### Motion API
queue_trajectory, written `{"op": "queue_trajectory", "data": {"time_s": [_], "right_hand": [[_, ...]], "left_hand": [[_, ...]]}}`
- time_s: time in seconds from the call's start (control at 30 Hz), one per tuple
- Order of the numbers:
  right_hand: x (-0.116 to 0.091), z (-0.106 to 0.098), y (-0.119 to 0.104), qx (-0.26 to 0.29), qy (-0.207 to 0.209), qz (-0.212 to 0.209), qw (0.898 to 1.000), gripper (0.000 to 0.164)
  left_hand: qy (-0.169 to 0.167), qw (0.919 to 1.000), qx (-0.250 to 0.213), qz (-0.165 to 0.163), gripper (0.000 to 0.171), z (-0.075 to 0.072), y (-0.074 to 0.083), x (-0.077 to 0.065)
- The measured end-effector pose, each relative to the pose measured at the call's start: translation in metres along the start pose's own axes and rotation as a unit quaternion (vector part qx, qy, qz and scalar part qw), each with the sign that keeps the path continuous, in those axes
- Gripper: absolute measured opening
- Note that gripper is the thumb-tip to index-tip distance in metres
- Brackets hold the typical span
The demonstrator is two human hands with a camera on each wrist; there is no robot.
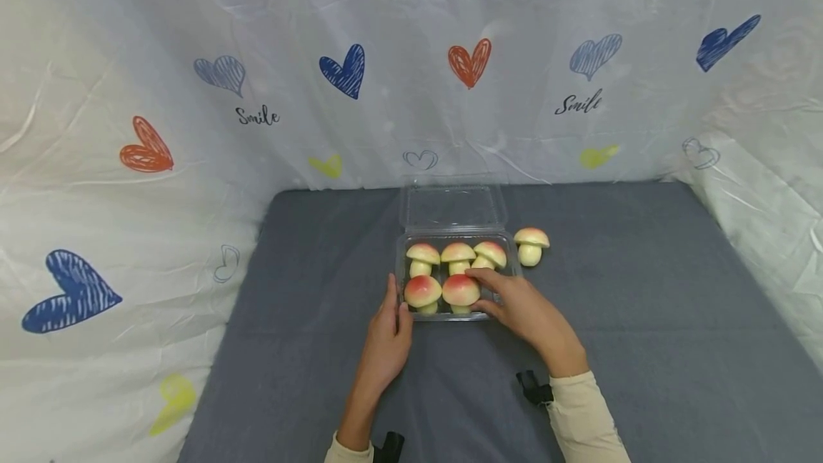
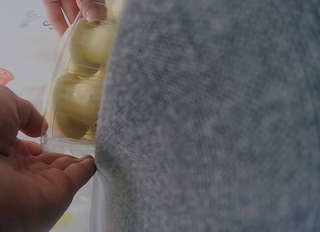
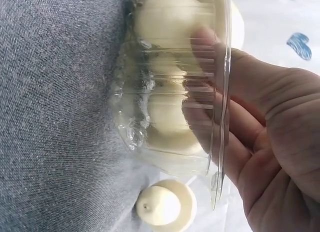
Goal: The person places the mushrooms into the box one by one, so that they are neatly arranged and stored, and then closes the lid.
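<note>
A clear plastic box [image 1: 508, 284] with its lid [image 1: 453, 206] flung back holds several mushroom-shaped pieces with cream stems and pink-tinted caps. At the box's front left corner, my left hand [image 1: 388, 345] grips it, the thumb by the rim [image 2: 44, 137] and the fingers along the side. My right hand [image 1: 530, 313] reaches over the right wall and pinches the front right mushroom [image 1: 460, 290] between thumb and fingers. Through the plastic in the right wrist view, fingertips [image 3: 197, 109] show against the pale pieces.
One more mushroom [image 1: 531, 246] stands on the grey cloth [image 1: 643, 291] just right of the box. A white curtain [image 1: 398, 120] printed with hearts hangs behind, close to the raised lid, and also along both sides.
</note>
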State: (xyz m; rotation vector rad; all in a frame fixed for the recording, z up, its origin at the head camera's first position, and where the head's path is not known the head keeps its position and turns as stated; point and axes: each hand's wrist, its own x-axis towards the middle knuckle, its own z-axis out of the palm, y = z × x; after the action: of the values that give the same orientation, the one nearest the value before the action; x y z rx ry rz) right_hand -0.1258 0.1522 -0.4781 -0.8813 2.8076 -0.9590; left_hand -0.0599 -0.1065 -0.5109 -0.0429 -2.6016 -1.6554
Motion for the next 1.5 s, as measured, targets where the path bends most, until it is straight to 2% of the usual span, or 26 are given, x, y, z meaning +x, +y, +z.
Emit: {"op": "queue_trajectory", "data": {"time_s": [0.23, 0.43, 0.67, 0.97, 1.17, 1.5], "right_hand": [[-0.003, -0.003, 0.0, 0.001, -0.007, 0.013, 1.0, 0.058], [-0.004, -0.008, 0.002, -0.004, 0.024, 0.0, 1.0, 0.051], [-0.006, -0.012, 0.008, 0.021, 0.047, 0.012, 0.999, 0.045], [-0.01, -0.023, 0.017, 0.05, 0.129, -0.002, 0.99, 0.03], [-0.011, -0.029, 0.024, 0.044, 0.18, -0.007, 0.983, 0.026], [-0.017, -0.038, 0.039, 0.004, 0.267, 0.038, 0.963, 0.03]], "left_hand": [[0.0, 1.0, 0.0, 0.004, 0.064, 0.001, -0.001, 0.0], [0.0, 1.0, 0.005, -0.004, 0.064, 0.001, 0.0, 0.001], [0.002, 1.0, 0.005, -0.006, 0.064, 0.001, -0.001, 0.0], [0.007, 0.9999, 0.005, 0.007, 0.064, 0.002, -0.002, 0.001], [0.01, 0.9999, 0.01, 0.01, 0.063, 0.002, -0.001, 0.001], [0.006, 0.9999, 0.011, 0.007, 0.063, 0.001, 0.0, 0.0]]}}
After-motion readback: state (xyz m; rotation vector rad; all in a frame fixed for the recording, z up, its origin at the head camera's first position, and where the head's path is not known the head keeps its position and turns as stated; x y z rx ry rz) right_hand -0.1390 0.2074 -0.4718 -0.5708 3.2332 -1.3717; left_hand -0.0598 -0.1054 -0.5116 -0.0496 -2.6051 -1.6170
